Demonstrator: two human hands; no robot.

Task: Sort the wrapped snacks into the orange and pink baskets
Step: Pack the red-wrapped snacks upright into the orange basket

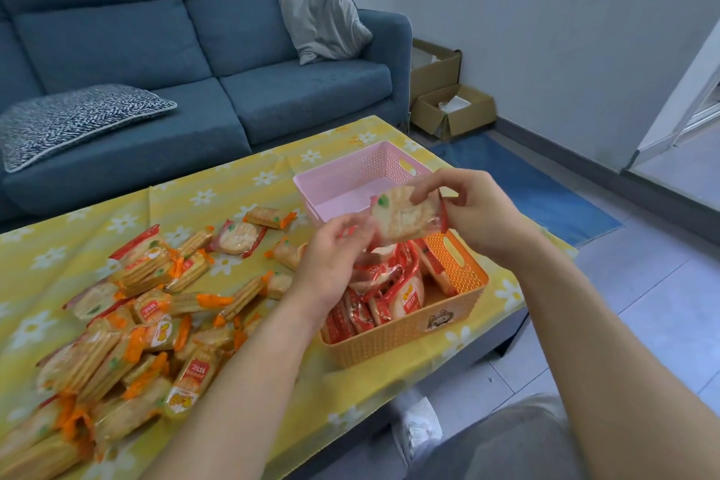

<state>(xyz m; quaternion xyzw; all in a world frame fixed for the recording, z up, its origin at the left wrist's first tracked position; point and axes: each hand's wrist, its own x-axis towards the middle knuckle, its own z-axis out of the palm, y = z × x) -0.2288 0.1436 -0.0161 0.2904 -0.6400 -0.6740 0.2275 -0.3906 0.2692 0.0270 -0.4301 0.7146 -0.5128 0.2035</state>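
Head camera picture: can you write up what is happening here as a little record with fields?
setting: table under a yellow flowered cloth, blue sofa behind
left hand: pinches the left edge of a wrapped snack held in the air
right hand: pinches its right edge
orange basket: holds red-wrapped snacks
pink basket: no snacks visible inside
pile of snacks: loose on the cloth, left of the baskets

— What sits behind the yellow flowered tablecloth [241,183]?
— A blue sofa [249,62], a grey cushion [323,12] propped at its arm, a patterned cushion [78,121] flat on the seat.
— And on the floor?
— Open cardboard boxes [452,109] by the wall (something white inside one), beside a blue mat [526,183].
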